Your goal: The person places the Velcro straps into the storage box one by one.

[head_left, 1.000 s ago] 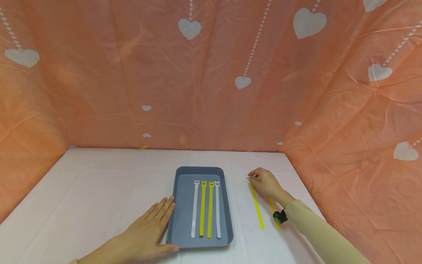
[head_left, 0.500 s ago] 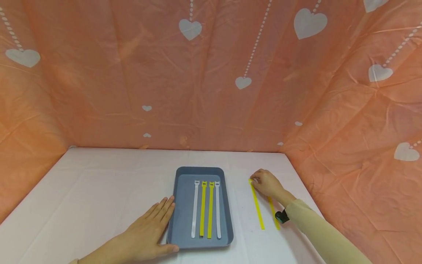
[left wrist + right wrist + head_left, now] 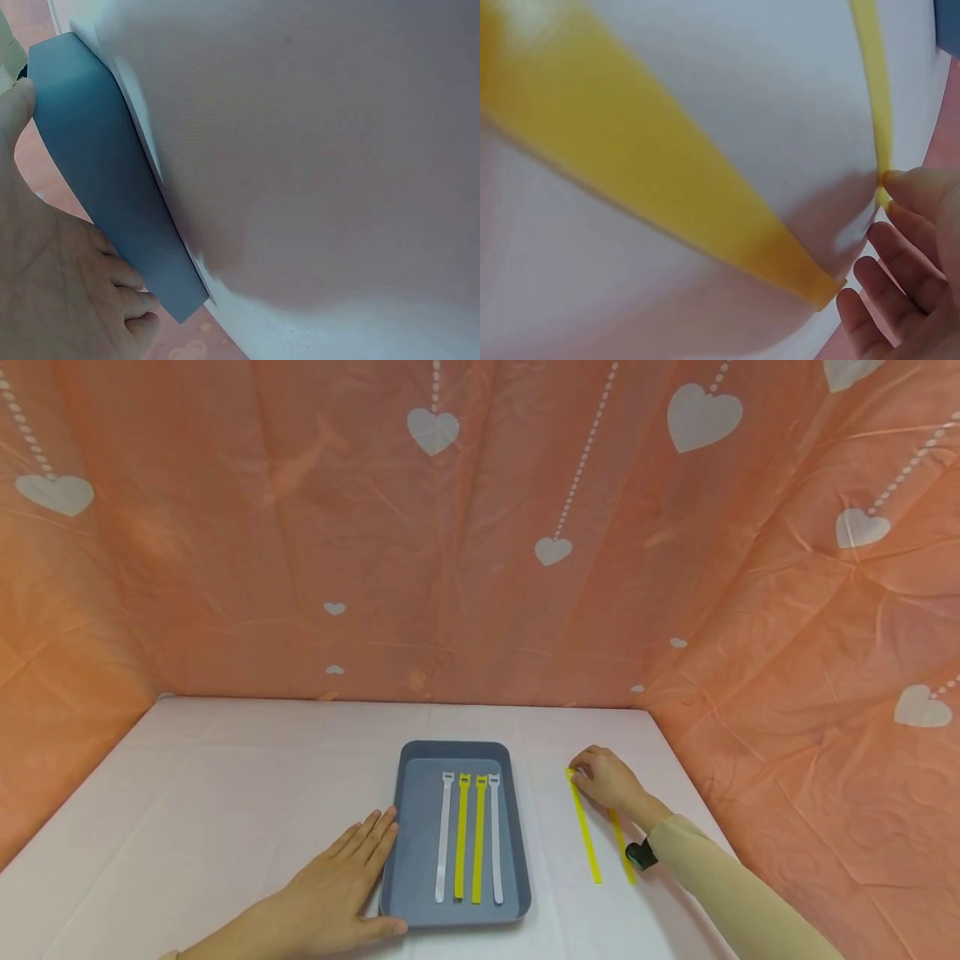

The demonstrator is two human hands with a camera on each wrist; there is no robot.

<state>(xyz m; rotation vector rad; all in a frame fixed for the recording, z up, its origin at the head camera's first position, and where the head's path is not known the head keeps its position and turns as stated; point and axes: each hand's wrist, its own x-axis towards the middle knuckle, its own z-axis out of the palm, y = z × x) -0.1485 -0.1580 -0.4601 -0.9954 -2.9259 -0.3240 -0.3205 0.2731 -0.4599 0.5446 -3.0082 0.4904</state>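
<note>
At its far end, a yellow hook-and-loop cable tie [image 3: 584, 831] is pinched by the thumb and forefinger of my right hand [image 3: 609, 778]. The right wrist view shows the thumb on the cable tie [image 3: 874, 82], with the other fingers of the right hand [image 3: 922, 262] loosely bent. A second yellow cable tie [image 3: 621, 843] lies partly hidden under the right wrist. My left hand [image 3: 330, 881] rests along the left rim of a grey-blue tray [image 3: 408, 877], its fingers straight and its thumb near the front corner; the left wrist view shows the tray's outer wall [image 3: 112, 165].
Inside the tray, two yellow cable ties, a left one [image 3: 461, 839] and a right one [image 3: 478, 839], lie between a white cable tie [image 3: 444, 839] and another white tie [image 3: 496, 839], all lengthwise. Orange heart-print cloth [image 3: 480, 610] rises around the white tabletop [image 3: 225, 785].
My right hand has shifted slightly right and closed its fingertips onto the far end of the yellow cable tie. The left hand and tray have stayed put.
</note>
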